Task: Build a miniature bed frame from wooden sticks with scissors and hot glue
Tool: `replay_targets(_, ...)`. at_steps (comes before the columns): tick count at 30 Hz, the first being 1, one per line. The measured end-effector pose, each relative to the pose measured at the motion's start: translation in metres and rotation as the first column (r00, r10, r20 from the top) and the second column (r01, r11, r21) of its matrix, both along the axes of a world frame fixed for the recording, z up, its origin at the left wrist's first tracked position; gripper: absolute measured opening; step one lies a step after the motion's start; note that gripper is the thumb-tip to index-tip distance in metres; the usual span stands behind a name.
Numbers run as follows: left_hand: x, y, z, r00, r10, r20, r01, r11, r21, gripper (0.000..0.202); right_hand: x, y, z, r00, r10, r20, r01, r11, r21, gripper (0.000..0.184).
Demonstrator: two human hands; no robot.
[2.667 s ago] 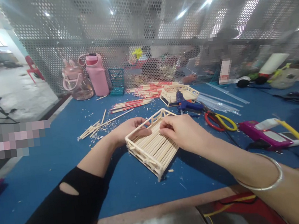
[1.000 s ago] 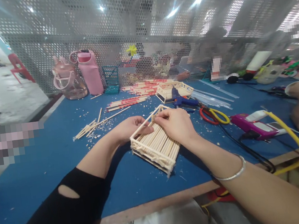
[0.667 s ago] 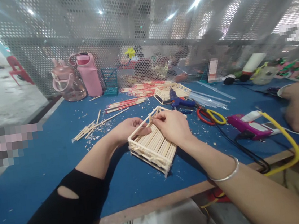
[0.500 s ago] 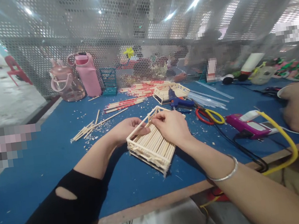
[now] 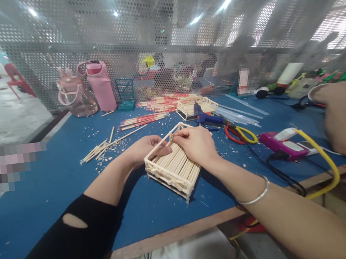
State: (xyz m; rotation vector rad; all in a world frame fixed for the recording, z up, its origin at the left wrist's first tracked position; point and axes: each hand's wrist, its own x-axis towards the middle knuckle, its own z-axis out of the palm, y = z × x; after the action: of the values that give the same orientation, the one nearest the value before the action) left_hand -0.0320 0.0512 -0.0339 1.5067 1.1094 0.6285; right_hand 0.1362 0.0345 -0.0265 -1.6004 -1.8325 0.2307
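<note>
A small tray-like frame built of pale wooden sticks [image 5: 173, 171] rests on the blue tabletop [image 5: 56, 185] in front of me. My left hand [image 5: 145, 147] curls around its left rail, fingers closed on it. My right hand [image 5: 195, 143] lies over the frame's floor, thumb and fingers pinched at the far top rail. A silver bangle [image 5: 253, 197] circles my right wrist, and a black sleeve [image 5: 64, 248] covers my left forearm.
Loose sticks [image 5: 105, 146] lie to the left, red-printed sticks [image 5: 146, 119] and a second stick frame [image 5: 197, 106] farther back. A blue glue gun [image 5: 208, 119], red-and-yellow scissors [image 5: 239, 134], a magenta glue gun [image 5: 284, 149] and pink bottles [image 5: 100, 86] stand around. Another person's hand [image 5: 339, 121] rests at right.
My hands stay on the stick frame, which has shifted slightly left in view. The other person's hand came into view at the right edge and has drawn back a little.
</note>
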Motion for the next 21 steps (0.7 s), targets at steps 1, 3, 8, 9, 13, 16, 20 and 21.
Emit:
replay_targets(1,0.0,0.0,0.0,1.0,0.004,0.005,-0.004,1.0,0.001,0.042,0.0,0.0,0.0,1.0,-0.005,0.004,0.005,1.0,-0.002,0.018)
replay_targets(3,0.0,-0.001,0.001,1.0,0.016,-0.004,-0.016,1.0,0.001,0.042,-0.001,0.0,0.001,1.0,-0.024,0.004,0.024,1.0,-0.008,0.017)
replay_targets(8,0.001,-0.002,0.004,0.999,0.027,-0.042,-0.027,1.0,0.006,0.043,-0.003,0.001,-0.001,0.999,-0.022,-0.036,0.022,1.0,0.02,0.016)
replay_targets(9,0.001,-0.002,0.004,0.999,0.027,-0.043,-0.027,1.0,0.009,0.043,-0.003,-0.001,-0.002,0.998,-0.005,-0.055,0.007,0.999,0.039,0.016)
replay_targets(13,0.0,-0.005,0.008,0.999,0.027,-0.024,-0.027,0.999,-0.021,0.041,0.004,-0.017,0.001,0.978,0.109,-0.177,-0.086,0.987,0.132,0.011)
replay_targets(16,-0.002,-0.008,0.014,0.999,0.044,-0.013,-0.045,0.996,-0.073,0.034,0.019,-0.027,0.012,0.949,0.137,-0.285,-0.062,0.964,0.257,0.017)
replay_targets(20,-0.013,-0.001,0.025,0.994,0.068,-0.09,-0.079,0.989,-0.125,0.025,0.044,-0.008,0.031,0.944,0.125,-0.304,-0.005,0.93,0.366,0.031)
replay_targets(21,-0.017,0.003,0.028,0.99,0.058,-0.129,-0.075,0.989,-0.124,0.025,0.048,0.001,0.034,0.948,0.121,-0.295,-0.004,0.929,0.37,0.031)
